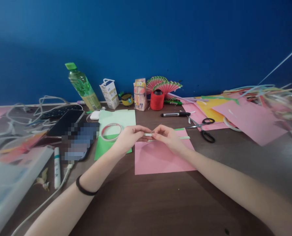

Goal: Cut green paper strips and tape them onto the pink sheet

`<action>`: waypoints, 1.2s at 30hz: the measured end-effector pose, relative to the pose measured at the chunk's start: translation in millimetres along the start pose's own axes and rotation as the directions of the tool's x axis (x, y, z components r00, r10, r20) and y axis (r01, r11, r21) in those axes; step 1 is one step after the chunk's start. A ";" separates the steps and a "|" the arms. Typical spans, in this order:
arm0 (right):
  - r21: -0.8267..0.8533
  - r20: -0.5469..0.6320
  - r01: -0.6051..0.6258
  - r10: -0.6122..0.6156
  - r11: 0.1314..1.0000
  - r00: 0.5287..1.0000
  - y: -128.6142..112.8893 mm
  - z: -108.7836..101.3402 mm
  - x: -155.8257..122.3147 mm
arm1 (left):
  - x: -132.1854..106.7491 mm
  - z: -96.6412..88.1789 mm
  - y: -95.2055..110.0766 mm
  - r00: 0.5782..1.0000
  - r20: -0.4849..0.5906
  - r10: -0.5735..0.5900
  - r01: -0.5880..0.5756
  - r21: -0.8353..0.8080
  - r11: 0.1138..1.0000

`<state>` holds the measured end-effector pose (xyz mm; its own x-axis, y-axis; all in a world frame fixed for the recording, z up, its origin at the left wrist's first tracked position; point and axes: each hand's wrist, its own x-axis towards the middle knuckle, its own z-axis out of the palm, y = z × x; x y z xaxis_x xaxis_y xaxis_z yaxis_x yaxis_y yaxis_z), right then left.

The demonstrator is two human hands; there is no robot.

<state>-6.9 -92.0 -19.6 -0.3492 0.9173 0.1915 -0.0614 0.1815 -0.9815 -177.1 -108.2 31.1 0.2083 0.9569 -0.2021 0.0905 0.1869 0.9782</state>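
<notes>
My left hand (131,137) and my right hand (166,136) meet above a pink paper sheet (158,159) on the brown table (141,203). Both pinch the ends of a small pale green paper strip (149,134) held between them. A tape roll (111,131) lies on green paper (104,146) just left of my left hand. A black band circles my left wrist.
Black-handled scissors (203,128) and a black marker (175,114) lie to the right. At the back stand a green bottle (83,87), a small carton (109,93), a red thread spool (157,100) and paper fans (163,86). Phones (72,131), cables and a white pen (57,167) sit left; coloured papers pile right.
</notes>
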 end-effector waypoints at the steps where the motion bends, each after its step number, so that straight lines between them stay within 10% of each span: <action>1: -0.006 -0.002 0.000 0.000 1.000 1.000 -0.2 -0.1 0.0 | -0.2 -0.3 -0.1 1.000 0.003 0.001 -0.001 -0.010 1.000; 36: -0.021 -0.008 -0.006 0.006 1.000 1.000 -1.0 0.1 1.0 | -2.0 -0.9 5.5 0.999 -0.019 -0.030 0.030 -0.010 0.999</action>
<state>-7.3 -91.3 -18.5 -0.3417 0.9212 0.1859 -0.0392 0.1836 -0.9822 -177.8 -109.0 36.9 0.1872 0.9548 -0.2309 0.0874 0.2179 0.9720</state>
